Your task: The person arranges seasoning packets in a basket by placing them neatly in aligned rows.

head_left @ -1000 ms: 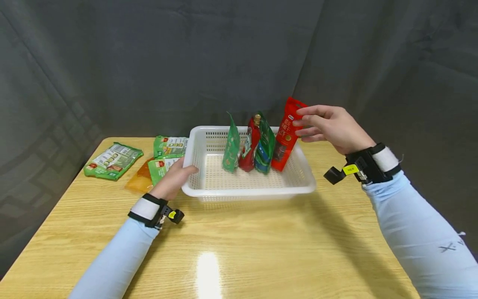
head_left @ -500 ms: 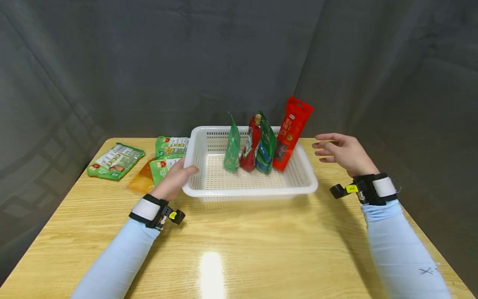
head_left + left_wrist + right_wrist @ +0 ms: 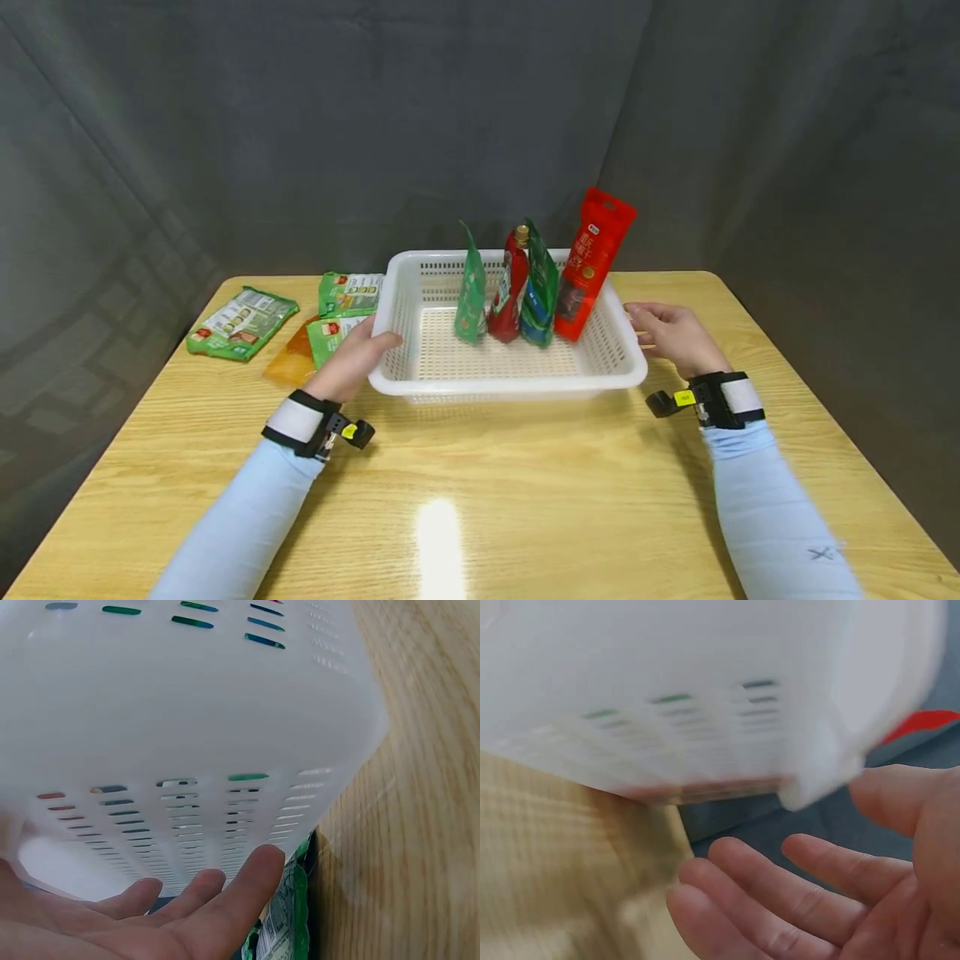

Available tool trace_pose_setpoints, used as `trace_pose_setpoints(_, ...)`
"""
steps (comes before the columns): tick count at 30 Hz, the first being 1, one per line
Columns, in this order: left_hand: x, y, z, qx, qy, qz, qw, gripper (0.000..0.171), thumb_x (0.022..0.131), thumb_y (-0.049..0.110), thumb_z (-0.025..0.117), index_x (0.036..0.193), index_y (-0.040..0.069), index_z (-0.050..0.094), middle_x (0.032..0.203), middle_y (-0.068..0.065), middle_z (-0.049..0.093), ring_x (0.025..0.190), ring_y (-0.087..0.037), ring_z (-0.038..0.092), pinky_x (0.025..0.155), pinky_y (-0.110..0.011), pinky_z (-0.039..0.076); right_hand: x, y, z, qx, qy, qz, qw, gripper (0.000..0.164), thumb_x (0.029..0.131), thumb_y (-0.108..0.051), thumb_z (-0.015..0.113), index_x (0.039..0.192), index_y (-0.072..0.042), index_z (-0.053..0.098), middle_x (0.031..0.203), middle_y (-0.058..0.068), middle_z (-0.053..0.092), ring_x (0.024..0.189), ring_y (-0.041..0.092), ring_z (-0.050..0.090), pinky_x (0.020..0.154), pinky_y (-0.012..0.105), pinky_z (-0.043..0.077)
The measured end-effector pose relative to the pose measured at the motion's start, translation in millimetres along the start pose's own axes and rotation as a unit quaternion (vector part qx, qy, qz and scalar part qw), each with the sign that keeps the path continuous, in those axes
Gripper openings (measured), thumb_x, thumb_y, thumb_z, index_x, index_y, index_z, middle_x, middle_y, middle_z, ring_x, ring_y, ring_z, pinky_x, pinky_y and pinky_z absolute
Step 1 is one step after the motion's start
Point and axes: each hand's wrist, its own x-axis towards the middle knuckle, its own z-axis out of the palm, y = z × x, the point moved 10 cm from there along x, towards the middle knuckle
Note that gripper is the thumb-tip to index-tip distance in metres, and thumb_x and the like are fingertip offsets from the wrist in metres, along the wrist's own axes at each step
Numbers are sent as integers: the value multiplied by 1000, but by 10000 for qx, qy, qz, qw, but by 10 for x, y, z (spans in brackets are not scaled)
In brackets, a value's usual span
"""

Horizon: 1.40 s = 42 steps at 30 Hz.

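head: left grip, right grip flank one basket holding four packets.

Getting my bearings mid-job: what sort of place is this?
Probably a curtained-off recording station: dark cloth hangs behind a wood-grain table, and the person has wrist-worn cameras.

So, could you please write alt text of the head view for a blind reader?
A person's left hand grips a white basket holding four packets, the tall red packet leaning right; the right hand is at the basket's other end. More packets lie to the left on a wooden table.
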Motion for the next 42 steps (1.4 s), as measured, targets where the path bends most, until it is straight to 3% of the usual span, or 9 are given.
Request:
trace_pose_setpoints(10, -18, 86, -122, 228, -78, 98, 9997, 58, 106, 21, 43, 156, 1, 21, 142, -30, 44, 121, -45, 52, 91, -51, 51, 3, -44, 88, -159, -201, 97, 9996, 77, 101, -56, 41, 150, 3, 36, 131, 28, 55, 105, 30, 63, 80, 35, 55)
trace_pose_setpoints(17, -113, 187, -521, 466, 408, -94, 9980, 72, 105, 42, 44, 159, 6, 12, 151, -23, 36, 130, -40, 46, 103, -52, 43, -17, -116, 88, -147, -217, 98, 9996, 71, 103, -51, 41, 150, 2, 38, 131, 28, 55, 102, 31, 63, 77, 33, 56)
trace_pose_setpoints(23, -200, 252, -845, 1132, 778, 102, 9905, 63, 107, 34, 44, 157, 5, 22, 156, -22, 29, 138, -41, 35, 105, -53, 39, -17, -104, 88, -208, -174, 185, 9995, 70, 103, -52, 40, 150, 1, 38, 132, 27, 54, 103, 33, 62, 77, 34, 56)
trace_pose_setpoints(26, -212, 202, -947, 1880, 913, 35, 9779, 58, 107, 31, 44, 155, 3, 29, 155, -23, 32, 139, -41, 34, 106, -55, 37, -9, -88, 93, -183, -178, 160, 9995, 71, 103, -51, 40, 150, 2, 38, 131, 27, 55, 102, 31, 63, 76, 33, 57)
trace_pose_setpoints(30, -166, 55, -1005, 3093, 815, -231, 9472, 58, 105, 28, 49, 151, -3, 34, 154, -28, 31, 137, -46, 33, 104, -58, 37, -2, -59, 100, -155, -183, 148, 9996, 72, 103, -52, 41, 149, 3, 38, 130, 28, 55, 99, 29, 64, 75, 32, 57)
trace_pose_setpoints(33, -107, -84, -958, 3774, 472, -416, 9239, 59, 102, 23, 55, 149, -6, 36, 151, -32, 33, 124, -47, 46, 90, -56, 45, 8, -32, 105, -141, -174, 154, 9996, 73, 103, -52, 41, 149, 4, 38, 130, 28, 55, 99, 29, 65, 75, 33, 57)
trace_pose_setpoints(37, -58, -285, -875, 4187, -41, -722, 9052, 66, 91, 3, 58, 151, -4, 33, 154, -31, 28, 103, -43, 56, 65, -44, 46, 22, 3, 120, -182, -198, 166, 9995, 73, 103, -53, 41, 149, 4, 38, 130, 28, 55, 101, 31, 64, 78, 36, 57)
trace_pose_setpoints(40, -66, -392, -806, 4470, -356, -825, 8900, 76, 82, -1, 57, 153, -1, 30, 158, -31, 14, 131, -51, 37, 90, -56, 45, 26, 23, 135, -202, -235, 155, 9994, 73, 103, -53, 41, 149, 4, 39, 131, 27, 55, 101, 31, 64, 80, 37, 57)
trace_pose_setpoints(42, -73, -431, -741, 4681, -476, -767, 8790, 77, 84, 7, 60, 154, -1, 29, 159, -32, 7, 142, -55, 3, 107, -69, 21, 21, 32, 140, -209, -260, 146, 9993, 72, 103, -52, 41, 149, 4, 39, 131, 28, 55, 100, 30, 64, 79, 36, 57)
